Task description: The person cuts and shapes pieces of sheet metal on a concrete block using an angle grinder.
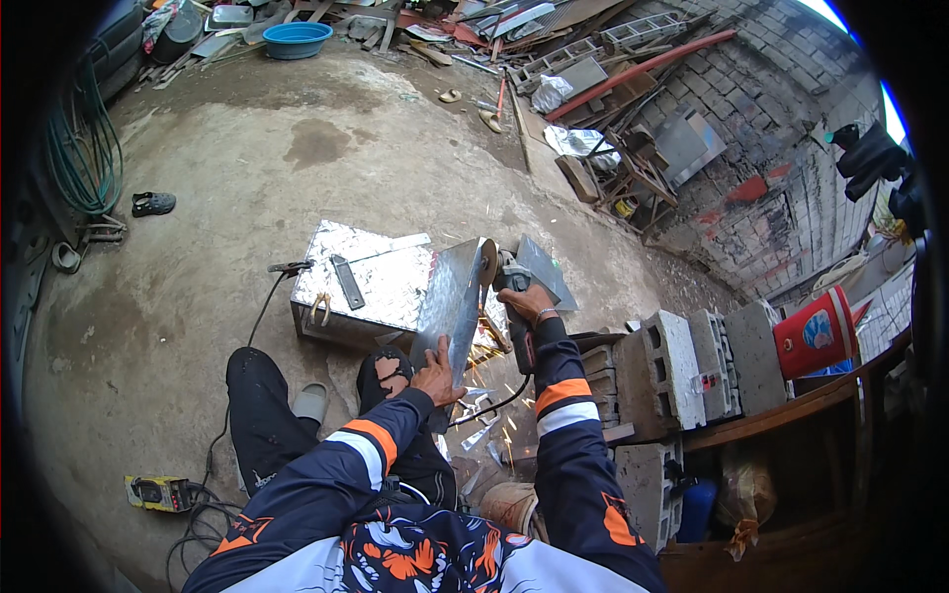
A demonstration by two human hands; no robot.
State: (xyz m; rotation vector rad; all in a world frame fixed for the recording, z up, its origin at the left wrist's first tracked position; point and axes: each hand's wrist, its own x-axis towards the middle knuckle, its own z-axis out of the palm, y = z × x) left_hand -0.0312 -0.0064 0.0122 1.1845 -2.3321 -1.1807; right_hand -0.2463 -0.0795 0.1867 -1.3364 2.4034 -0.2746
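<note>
In the head view, clock directions run from the picture's centre: at three o'clock the bare right hand has its fingers wrapped round a dark, long-bodied angle grinder with a round tan disc, up at one o'clock. The long bright silver metal sheet lies right about the centre, its far end by the disc, beside a silver box-shaped metal block at nine o'clock. At seven o'clock the left hand lies on the sheet's near end with fingers stretched along it; whether the thumb pinches underneath, I cannot tell. Orange sparks spray toward six o'clock, past the thin silver metal scraps on the floor, so the step in hand looks like cutting or grinding along the sheet's edge. The next move probably calls for guiding the disc steadily along that edge while the left hand steadies the metal, its fingers clear of the disc.
</note>
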